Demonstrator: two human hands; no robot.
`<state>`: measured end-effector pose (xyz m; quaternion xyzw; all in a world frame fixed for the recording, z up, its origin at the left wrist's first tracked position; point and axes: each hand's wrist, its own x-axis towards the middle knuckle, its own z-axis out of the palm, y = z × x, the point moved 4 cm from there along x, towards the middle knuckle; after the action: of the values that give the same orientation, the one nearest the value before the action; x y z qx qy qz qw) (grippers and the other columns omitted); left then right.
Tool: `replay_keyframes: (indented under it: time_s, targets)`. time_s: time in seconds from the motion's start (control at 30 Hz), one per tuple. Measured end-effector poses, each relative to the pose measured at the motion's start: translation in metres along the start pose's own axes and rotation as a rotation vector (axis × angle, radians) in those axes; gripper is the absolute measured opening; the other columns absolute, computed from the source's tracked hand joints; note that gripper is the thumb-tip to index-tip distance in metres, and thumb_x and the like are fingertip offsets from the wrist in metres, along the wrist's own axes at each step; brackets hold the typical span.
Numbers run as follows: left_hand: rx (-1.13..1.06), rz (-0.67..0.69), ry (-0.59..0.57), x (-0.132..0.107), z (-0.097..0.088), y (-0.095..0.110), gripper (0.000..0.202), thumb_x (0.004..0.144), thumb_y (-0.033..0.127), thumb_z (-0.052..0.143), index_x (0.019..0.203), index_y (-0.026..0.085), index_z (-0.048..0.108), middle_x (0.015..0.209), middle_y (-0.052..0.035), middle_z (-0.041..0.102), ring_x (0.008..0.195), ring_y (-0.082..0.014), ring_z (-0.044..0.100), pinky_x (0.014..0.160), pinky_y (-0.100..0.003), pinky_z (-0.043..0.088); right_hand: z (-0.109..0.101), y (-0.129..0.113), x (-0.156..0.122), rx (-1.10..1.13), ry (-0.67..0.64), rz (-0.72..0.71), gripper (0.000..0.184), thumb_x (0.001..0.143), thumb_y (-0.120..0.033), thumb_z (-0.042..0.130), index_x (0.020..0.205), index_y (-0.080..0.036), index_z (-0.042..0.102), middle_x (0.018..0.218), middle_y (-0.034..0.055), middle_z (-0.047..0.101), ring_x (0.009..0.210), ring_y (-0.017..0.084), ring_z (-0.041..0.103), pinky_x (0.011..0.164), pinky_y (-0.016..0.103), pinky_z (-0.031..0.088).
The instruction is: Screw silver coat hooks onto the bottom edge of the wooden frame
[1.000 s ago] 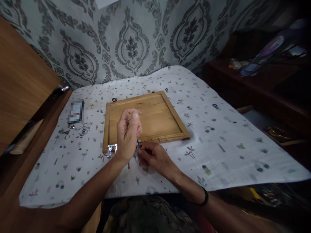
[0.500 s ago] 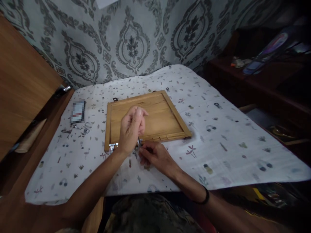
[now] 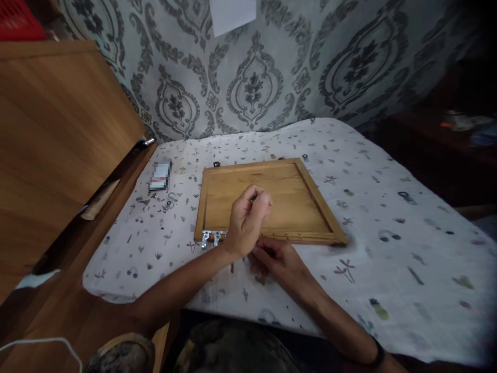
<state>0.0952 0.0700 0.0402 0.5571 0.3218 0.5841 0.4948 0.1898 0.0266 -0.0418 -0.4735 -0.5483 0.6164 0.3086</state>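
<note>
A wooden framed panel (image 3: 267,199) lies flat on the patterned cloth. Silver metal hinges (image 3: 209,237) sit along its near edge, toward the left. Over that edge my left hand (image 3: 248,217) is closed in a fist around what looks like a screwdriver (image 3: 253,198); only a small dark and yellow bit of its handle shows. Just right of and below it, my right hand (image 3: 277,259) is closed, its fingertips pinching at the panel's near edge. What they grip seems to be another hinge, mostly hidden behind the hands.
A phone-like object (image 3: 160,175), blurred out, lies on the white cloth (image 3: 163,269) at the left, with small loose pieces below it. A wooden cabinet (image 3: 66,114) stands at the left. Patterned curtain fabric (image 3: 252,88) hangs behind. A white cable (image 3: 42,340) crosses the lower left.
The view has turned left, so the panel and both hands appear farther right. My left fist has rotated slightly, exposing part of the handle. Both hands stay at the panel's near edge.
</note>
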Motion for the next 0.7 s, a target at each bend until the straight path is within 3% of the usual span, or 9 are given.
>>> replay_keyframes:
  time_s: [0.3, 0.7]
  targets:
    - [0.080, 0.071, -0.021, -0.0042, 0.0006, 0.0047, 0.051, 0.099, 0.065, 0.052, 0.073, 0.022, 0.043, 0.067, 0.0042, 0.035, 0.061, -0.0117, 0.033, 0.053, -0.028, 0.028, -0.0004, 0.0037, 0.0024, -0.023, -0.011, 0.015, 0.037, 0.081, -0.054, 0.065, 0.067, -0.020, 0.063, 0.056, 0.0040, 0.068, 0.047, 0.013, 0.055, 0.049, 0.026, 0.043]
    - [0.097, 0.025, -0.034, -0.0003, -0.0014, 0.0074, 0.057, 0.095, 0.075, 0.050, 0.074, 0.022, 0.045, 0.065, 0.0040, 0.039, 0.062, -0.0120, 0.036, 0.056, -0.029, 0.032, -0.0010, 0.0028, 0.0038, -0.055, -0.020, -0.001, 0.045, 0.084, -0.061, 0.066, 0.067, -0.020, 0.065, 0.057, 0.0039, 0.066, 0.047, 0.015, 0.055, 0.049, 0.029, 0.046]
